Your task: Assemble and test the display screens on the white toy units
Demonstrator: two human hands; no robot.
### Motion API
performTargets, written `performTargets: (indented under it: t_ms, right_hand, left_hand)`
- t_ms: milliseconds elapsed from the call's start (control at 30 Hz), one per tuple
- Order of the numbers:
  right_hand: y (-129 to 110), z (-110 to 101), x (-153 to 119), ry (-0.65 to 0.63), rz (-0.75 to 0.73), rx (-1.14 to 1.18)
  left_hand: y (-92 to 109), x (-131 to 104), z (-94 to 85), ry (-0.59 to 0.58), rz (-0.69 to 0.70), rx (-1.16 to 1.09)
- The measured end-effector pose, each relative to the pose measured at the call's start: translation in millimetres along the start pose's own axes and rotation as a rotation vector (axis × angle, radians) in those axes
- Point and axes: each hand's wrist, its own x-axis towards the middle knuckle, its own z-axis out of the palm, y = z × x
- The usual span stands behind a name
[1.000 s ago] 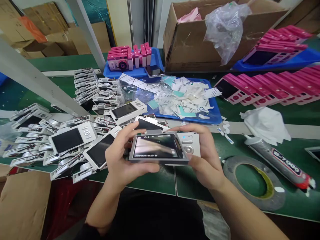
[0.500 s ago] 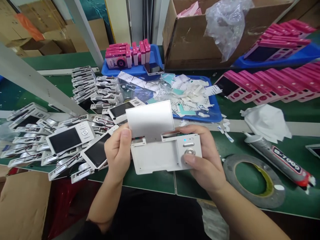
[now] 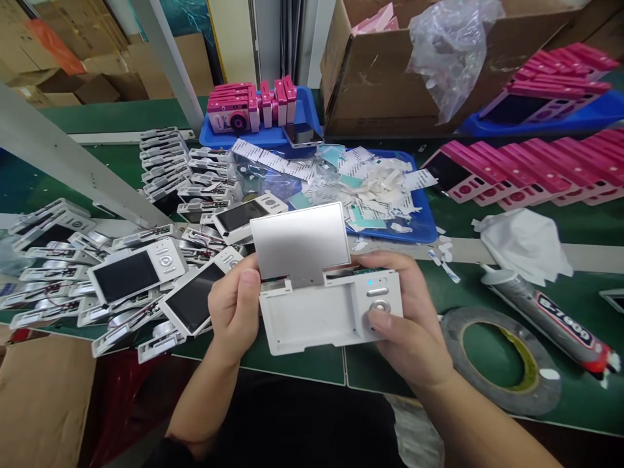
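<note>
a white plastic camera body (image 3: 312, 315), its shallow rectangular recess bare, sits between both hands above the green tabletop (image 3: 319, 365); left fingers (image 3: 247, 292) and right fingers (image 3: 383, 318) clamp its ends. a smooth, silvery screen panel (image 3: 301, 244) stands along its far edge.

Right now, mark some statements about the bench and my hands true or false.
1. The left hand and right hand hold the white housing. True.
2. The flat panel lies in the housing's recess. False: it stands raised at the housing's upper edge.
3. The right thumb is at the round button. True.
4. The glue tube stands upright. False: it lies on its side near the tape roll.
5. The indicator light glows red. False: blue.
</note>
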Motion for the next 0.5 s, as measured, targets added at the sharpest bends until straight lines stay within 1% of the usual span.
performTargets:
  t_ms: [167,267,333,400,500]
  right_hand:
    - [-5.0,2.4,-1.9,0.052,0.096,-0.022]
    - [-4.4,3.1,-3.2,0.074,0.117,-0.029]
    - [-3.3,2.6,-2.6,0.096,0.111,-0.072]
    - [-3.6,1.4,0.4,0.111,0.114,-0.124]
    - [-7.6,-1.9,9.0,0.102,0.19,-0.106]
  left_hand:
    - [-1.1,-1.5,-2.8,0.005,-0.002,0.055]
    - [-5.0,-4.4,-5.6,0.031,-0.005,0.115]
    - [-7.7,-6.7,-7.7,0.047,-0.008,0.158]
    - [-8.8,-9.0,-10.0,0.06,-0.007,0.195]
    - [-7.8,-11.7,-14.5,0.071,-0.005,0.232]
